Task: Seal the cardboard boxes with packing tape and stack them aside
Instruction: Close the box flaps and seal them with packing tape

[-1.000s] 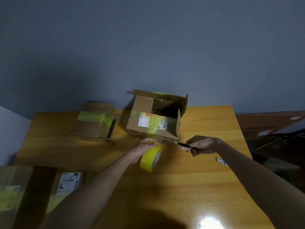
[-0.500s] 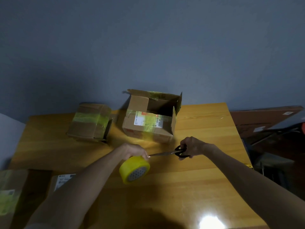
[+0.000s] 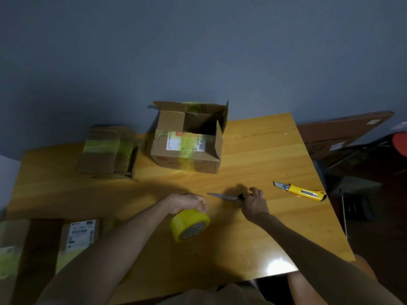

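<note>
The left hand (image 3: 187, 202) curls round the round yellow roll of packing tape (image 3: 189, 224), just in front of the open brown cardboard box (image 3: 187, 159) — ready, I think, to pull more tape. The right hand (image 3: 254, 202) grips the black-handled metal scissors (image 3: 222, 197) beside it, blades together — done cutting, maybe. The box's white label (image 3: 176, 144) is too blurry to read.

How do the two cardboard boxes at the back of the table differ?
The middle box has its top flaps standing open; the left box looks closed. The middle box looks bigger and carries a white label; the left box shows none. Both are cardboard banded with yellow tape.
</note>
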